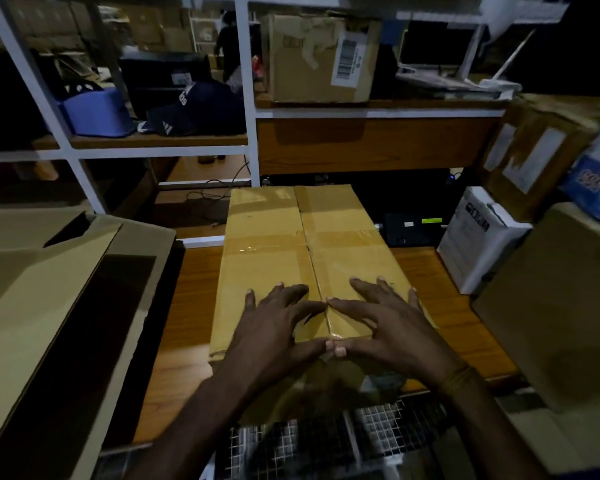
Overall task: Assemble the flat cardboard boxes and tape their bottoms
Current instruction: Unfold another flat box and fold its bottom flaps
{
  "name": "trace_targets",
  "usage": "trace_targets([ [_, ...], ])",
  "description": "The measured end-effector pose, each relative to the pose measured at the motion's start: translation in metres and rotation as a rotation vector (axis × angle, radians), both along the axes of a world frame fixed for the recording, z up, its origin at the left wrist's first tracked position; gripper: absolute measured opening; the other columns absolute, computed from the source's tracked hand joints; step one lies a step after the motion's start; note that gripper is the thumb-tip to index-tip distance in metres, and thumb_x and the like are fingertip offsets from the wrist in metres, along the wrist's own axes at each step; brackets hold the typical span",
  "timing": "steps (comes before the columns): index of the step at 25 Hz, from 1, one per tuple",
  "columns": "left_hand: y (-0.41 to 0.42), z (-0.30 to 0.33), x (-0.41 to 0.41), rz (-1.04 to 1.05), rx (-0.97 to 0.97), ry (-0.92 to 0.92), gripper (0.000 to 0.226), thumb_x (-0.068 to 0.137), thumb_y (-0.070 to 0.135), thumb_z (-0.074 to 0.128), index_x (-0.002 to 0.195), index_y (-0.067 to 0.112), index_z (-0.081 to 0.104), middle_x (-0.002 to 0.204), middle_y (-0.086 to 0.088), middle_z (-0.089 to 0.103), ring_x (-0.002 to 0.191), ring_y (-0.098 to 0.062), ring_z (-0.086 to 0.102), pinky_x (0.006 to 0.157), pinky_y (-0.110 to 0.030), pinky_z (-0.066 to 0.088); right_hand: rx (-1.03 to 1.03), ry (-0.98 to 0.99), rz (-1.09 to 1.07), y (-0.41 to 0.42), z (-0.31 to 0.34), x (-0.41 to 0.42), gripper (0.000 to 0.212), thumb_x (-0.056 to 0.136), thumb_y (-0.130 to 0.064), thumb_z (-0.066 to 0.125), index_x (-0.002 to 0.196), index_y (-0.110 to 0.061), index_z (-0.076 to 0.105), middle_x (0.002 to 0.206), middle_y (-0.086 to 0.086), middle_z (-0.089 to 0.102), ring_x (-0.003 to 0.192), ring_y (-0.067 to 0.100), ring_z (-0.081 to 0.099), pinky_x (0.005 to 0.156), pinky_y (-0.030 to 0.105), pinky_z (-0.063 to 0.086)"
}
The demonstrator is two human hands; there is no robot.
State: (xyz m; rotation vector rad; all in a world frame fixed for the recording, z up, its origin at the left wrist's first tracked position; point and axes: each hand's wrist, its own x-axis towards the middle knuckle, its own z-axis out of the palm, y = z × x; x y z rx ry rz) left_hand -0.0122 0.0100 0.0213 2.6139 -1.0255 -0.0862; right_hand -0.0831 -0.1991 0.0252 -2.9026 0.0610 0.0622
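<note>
Cardboard box, assembled and lying with its two closed flaps upward, stood on the wooden table directly before the person, its length running away from the camera. A strip of clear tape crossed the flaps at mid-length, over the centre seam. The left hand and right hand both lay flat on the near end of the box, fingers spread and straight, pressing down on either side of the seam; neither grasped anything. Index fingertips met at the seam, and the thumbs touched at the near edge. Flat cardboard sheets lay stacked to the left, just beside the table. A white carton stood at the right, near the box but apart from it. On the shelf behind sat a dark cap and a labelled brown carton.
</note>
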Motion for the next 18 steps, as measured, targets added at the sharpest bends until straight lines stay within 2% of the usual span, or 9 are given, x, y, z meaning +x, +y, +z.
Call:
trace_targets([
  [4, 0.000, -0.003, -0.004, -0.028, -0.198, -0.005, 0.047, 0.087, 0.061, 0.057, 0.130, 0.041, 0.057, 0.148, 0.012, 0.044, 0.139, -0.011, 0.038, 0.119, -0.053, 0.013, 0.085, -0.053, -0.018, 0.004, 0.000, -0.004, 0.067, 0.080, -0.063, 0.063, 0.140, -0.060, 0.033, 0.164, -0.014, 0.012, 0.152, 0.019, -0.001, 0.118, 0.062, -0.003],
  [7, 0.000, -0.004, -0.004, -0.041, -0.212, -0.022, 0.039, 0.089, 0.057, 0.057, 0.123, 0.039, 0.062, 0.143, 0.013, 0.050, 0.129, -0.007, 0.047, 0.118, -0.056, 0.017, 0.124, -0.057, -0.003, 0.001, 0.002, -0.005, 0.064, 0.082, -0.057, 0.066, 0.139, -0.057, 0.037, 0.163, -0.014, 0.014, 0.152, 0.017, 0.001, 0.119, 0.060, -0.001],
  [11, -0.004, 0.001, -0.003, -0.056, -0.203, -0.001, 0.027, 0.087, 0.050, 0.059, 0.112, 0.039, 0.060, 0.137, 0.012, 0.050, 0.124, -0.009, 0.049, 0.114, -0.063, 0.018, 0.129, -0.090, 0.029, -0.005, 0.000, -0.004, 0.058, 0.086, -0.053, 0.065, 0.140, -0.051, 0.043, 0.162, -0.012, 0.021, 0.151, 0.018, 0.010, 0.118, 0.062, 0.004],
  [14, -0.009, 0.003, -0.003, -0.070, -0.212, 0.015, 0.026, 0.086, 0.046, 0.059, 0.111, 0.039, 0.055, 0.131, 0.012, 0.050, 0.119, -0.010, 0.050, 0.111, -0.065, 0.021, 0.127, -0.212, 0.047, -0.009, -0.009, -0.006, 0.053, 0.088, -0.055, 0.060, 0.139, -0.046, 0.047, 0.155, -0.008, 0.035, 0.146, 0.018, 0.026, 0.115, 0.064, 0.016],
  [16, -0.014, 0.003, -0.005, -0.063, -0.253, 0.017, 0.031, 0.088, 0.045, 0.058, 0.118, 0.041, 0.052, 0.132, 0.012, 0.051, 0.118, -0.010, 0.052, 0.112, -0.062, 0.023, 0.134, -0.372, 0.080, -0.012, -0.018, -0.009, 0.052, 0.091, -0.057, 0.053, 0.139, -0.039, 0.050, 0.145, -0.004, 0.048, 0.136, 0.017, 0.040, 0.109, 0.062, 0.032],
  [18, -0.021, 0.002, -0.009, -0.050, -0.339, 0.046, 0.040, 0.089, 0.041, 0.059, 0.127, 0.041, 0.046, 0.135, 0.012, 0.052, 0.119, -0.010, 0.054, 0.112, -0.059, 0.026, 0.136, -0.563, 0.116, -0.013, -0.025, -0.010, 0.049, 0.096, -0.048, 0.050, 0.141, -0.030, 0.049, 0.135, 0.001, 0.056, 0.125, 0.019, 0.051, 0.097, 0.055, 0.048],
])
